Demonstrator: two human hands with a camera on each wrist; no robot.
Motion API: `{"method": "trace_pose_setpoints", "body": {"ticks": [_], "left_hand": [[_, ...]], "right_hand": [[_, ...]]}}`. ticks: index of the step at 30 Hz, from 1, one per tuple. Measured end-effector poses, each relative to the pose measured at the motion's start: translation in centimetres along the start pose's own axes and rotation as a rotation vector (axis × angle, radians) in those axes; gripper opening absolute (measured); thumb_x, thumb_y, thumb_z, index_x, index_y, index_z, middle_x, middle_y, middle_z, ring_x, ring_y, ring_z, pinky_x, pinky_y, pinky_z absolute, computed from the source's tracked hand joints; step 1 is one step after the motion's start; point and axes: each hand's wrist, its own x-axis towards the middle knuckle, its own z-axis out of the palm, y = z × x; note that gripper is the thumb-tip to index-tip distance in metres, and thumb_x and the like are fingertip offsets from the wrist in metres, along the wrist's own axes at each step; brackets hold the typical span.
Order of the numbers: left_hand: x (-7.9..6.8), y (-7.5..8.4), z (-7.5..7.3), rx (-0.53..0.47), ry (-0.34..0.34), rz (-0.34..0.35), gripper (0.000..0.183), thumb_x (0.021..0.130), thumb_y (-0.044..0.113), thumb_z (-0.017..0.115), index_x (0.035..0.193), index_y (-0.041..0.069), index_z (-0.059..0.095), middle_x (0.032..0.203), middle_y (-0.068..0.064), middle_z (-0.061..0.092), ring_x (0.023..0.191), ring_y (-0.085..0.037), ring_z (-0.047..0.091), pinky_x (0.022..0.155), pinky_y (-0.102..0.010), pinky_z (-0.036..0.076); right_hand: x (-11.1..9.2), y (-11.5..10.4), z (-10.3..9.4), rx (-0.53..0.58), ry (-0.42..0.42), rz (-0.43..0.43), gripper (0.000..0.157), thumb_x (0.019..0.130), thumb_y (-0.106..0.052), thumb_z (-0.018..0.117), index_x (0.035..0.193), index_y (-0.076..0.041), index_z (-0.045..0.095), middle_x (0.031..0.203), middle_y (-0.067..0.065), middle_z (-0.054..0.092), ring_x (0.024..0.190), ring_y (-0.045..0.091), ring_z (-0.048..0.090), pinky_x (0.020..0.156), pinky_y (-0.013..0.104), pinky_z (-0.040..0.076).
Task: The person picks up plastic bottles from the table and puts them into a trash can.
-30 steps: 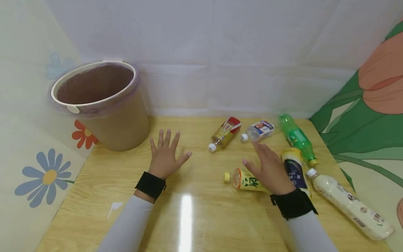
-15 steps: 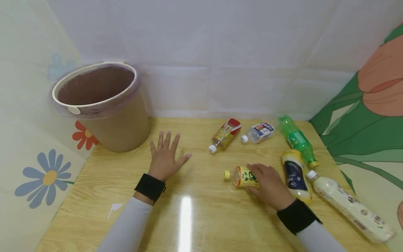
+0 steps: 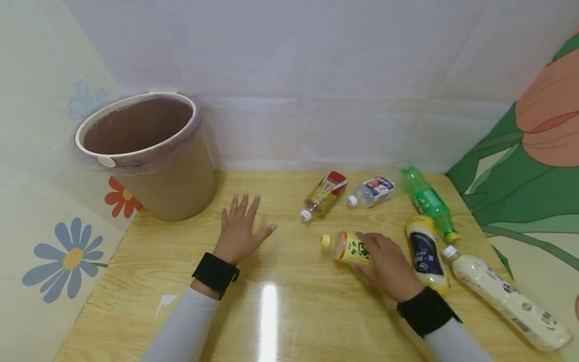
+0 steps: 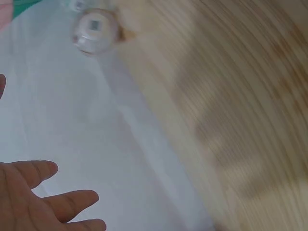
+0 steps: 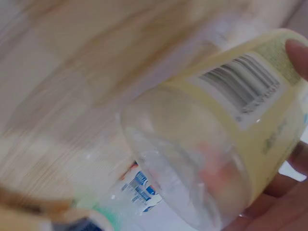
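Note:
My right hand (image 3: 389, 266) grips a clear plastic bottle with a yellow label and yellow cap (image 3: 355, 250), its cap end pointing left. In the right wrist view the bottle's clear base and barcode label (image 5: 240, 86) fill the right side, thumb and fingers around it. With fingers spread, my left hand (image 3: 239, 231) hovers over the table and holds nothing. Right of the gripped bottle lies a yellow-and-navy bottle (image 3: 426, 254). Behind it are a red-and-yellow labelled bottle (image 3: 324, 196) and a small clear bottle with a blue-and-white label (image 3: 372, 191).
A tan bin (image 3: 176, 181) with a purple liner stands at the back left. A green bottle (image 3: 428, 203) and a long cream bottle (image 3: 506, 296) lie at the right of the wooden table (image 3: 307, 311). A white sheet (image 3: 362, 65) hangs behind the table.
My right hand has come down onto the yellow-labelled bottle and taken hold of it; the bottle's cap end has risen slightly. The left hand has barely moved.

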Motion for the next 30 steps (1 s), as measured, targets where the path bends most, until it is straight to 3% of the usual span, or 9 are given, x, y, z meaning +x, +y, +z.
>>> {"method": "trace_pose_setpoints", "body": {"ticks": [3,8,13,16,19,24,30], "left_hand": [[-0.1,1.3,-0.3,-0.200,-0.064,-0.006,0.083,0.088,0.072,0.038,0.151,0.025,0.012,0.154,-0.010,0.012,0.138,-0.024,-0.005,0.106,-0.061,0.008],[-0.3,4.5,-0.9,-0.612,-0.125,0.014,0.069,0.093,0.053,0.051,0.148,0.021,0.023,0.148,-0.003,0.027,0.134,-0.018,0.022,0.105,-0.050,0.028],[-0.8,8.6,-1.0,-1.047,-0.170,0.063,0.059,0.095,0.021,0.059,0.144,0.007,0.027,0.138,-0.011,0.039,0.125,-0.030,0.038,0.096,-0.042,0.041],[-1.2,10.6,-1.0,-1.228,-0.189,0.040,0.064,0.093,0.013,0.061,0.144,0.006,0.024,0.136,-0.015,0.037,0.123,-0.033,0.039,0.093,-0.039,0.044],[-1.5,11.9,-0.9,-1.294,-0.141,0.017,0.068,0.089,0.011,0.064,0.144,0.010,0.023,0.135,-0.012,0.037,0.120,-0.028,0.042,0.093,-0.041,0.044],[-1.7,12.8,-1.0,-1.258,-0.027,0.003,0.066,0.085,0.011,0.068,0.139,0.011,0.030,0.130,-0.007,0.046,0.113,-0.022,0.047,0.091,-0.047,0.043],[-1.9,13.1,-0.8,-1.285,-0.027,-0.060,0.060,0.085,0.012,0.068,0.135,0.014,0.035,0.126,-0.006,0.050,0.108,-0.022,0.050,0.086,-0.044,0.047]], "right_hand": [[0.6,-0.8,-0.8,0.088,0.088,0.012,0.078,0.079,-0.032,0.077,0.140,-0.006,0.037,0.124,0.020,0.047,0.108,0.035,0.047,0.088,0.054,0.041],[1.9,-2.7,-1.7,0.221,0.219,0.027,0.077,0.083,-0.033,0.073,0.145,-0.014,0.031,0.124,0.014,0.046,0.100,0.023,0.048,0.075,0.043,0.046],[3.1,-5.1,-1.7,0.339,0.287,0.052,0.078,0.084,-0.038,0.071,0.146,-0.020,0.029,0.126,0.011,0.046,0.096,0.021,0.049,0.070,0.041,0.046],[3.6,-6.5,-1.4,0.387,0.325,0.037,0.078,0.082,-0.036,0.074,0.145,-0.019,0.032,0.126,0.010,0.046,0.095,0.020,0.049,0.071,0.041,0.046],[3.9,-7.6,-1.0,0.422,0.345,0.012,0.077,0.080,-0.031,0.076,0.144,-0.019,0.033,0.125,0.007,0.046,0.094,0.018,0.049,0.071,0.039,0.046],[4.0,-8.6,-0.5,0.457,0.361,-0.013,0.078,0.079,-0.024,0.076,0.144,-0.021,0.033,0.123,0.006,0.046,0.097,0.018,0.049,0.075,0.041,0.047],[3.8,-8.9,-0.2,0.463,0.375,-0.025,0.076,0.079,-0.023,0.076,0.143,-0.017,0.035,0.122,0.006,0.047,0.096,0.018,0.049,0.073,0.040,0.048]]}}
